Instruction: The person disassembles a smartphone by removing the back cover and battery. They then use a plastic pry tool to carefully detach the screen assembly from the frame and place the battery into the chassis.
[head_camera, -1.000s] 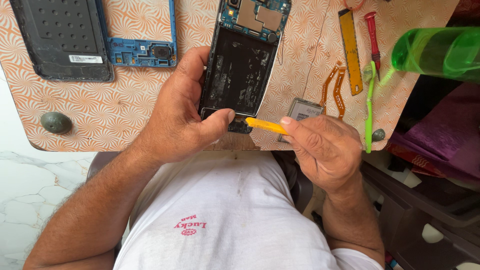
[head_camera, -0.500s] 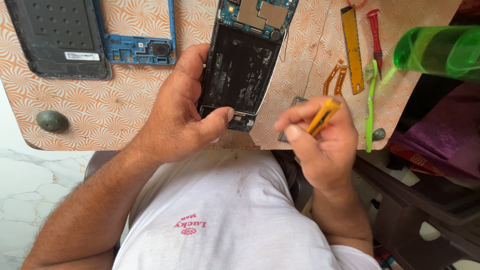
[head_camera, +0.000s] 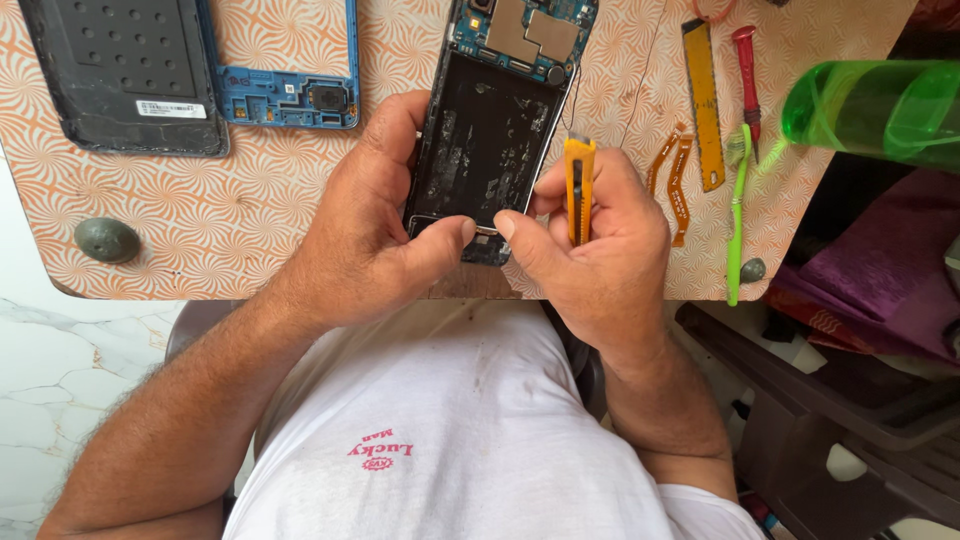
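Resting on an orange-patterned table, both hands gripping: left hand opened phone, right hand yellow cutter.

An orange-and-white swirl pattern covers the table. The opened phone is black inside with a blue circuit board, the cutter yellow-orange, the toothbrush bright green, the screwdriver red, and the back cover seemingly dark grey.
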